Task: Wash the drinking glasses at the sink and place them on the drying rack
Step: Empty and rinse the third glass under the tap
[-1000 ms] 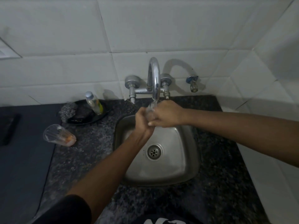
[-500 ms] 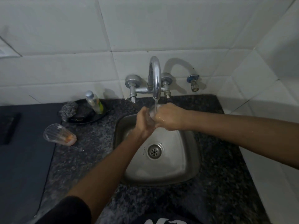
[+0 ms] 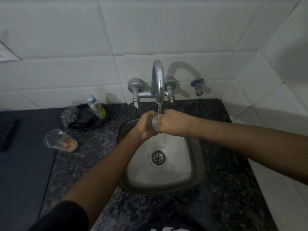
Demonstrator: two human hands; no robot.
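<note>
Over the steel sink (image 3: pixel 196 169) I hold a clear drinking glass (image 3: pixel 155 125) under the chrome tap (image 3: pixel 158 80). Water runs from the spout onto the glass and drips into the basin. My left hand (image 3: pixel 145 125) grips the glass from the left and my right hand (image 3: pixel 175 122) wraps it from the right, so most of the glass is hidden. A second clear glass (image 3: pixel 60 140), with orange residue at its bottom, lies on its side on the dark granite counter (image 3: pixel 100 147) left of the sink.
A black dish (image 3: pixel 90 120) behind the lying glass holds a steel scourer (image 3: pixel 70 114), a dark sponge and a small soap bottle (image 3: pixel 96 106). A dark flat surface (image 3: pixel 25 164) covers the left. White tiled walls close in behind and to the right. No drying rack is visible.
Water now flows from the tap onto the glass. Both hands have kept hold of the glass and lowered slightly beneath the spout.
</note>
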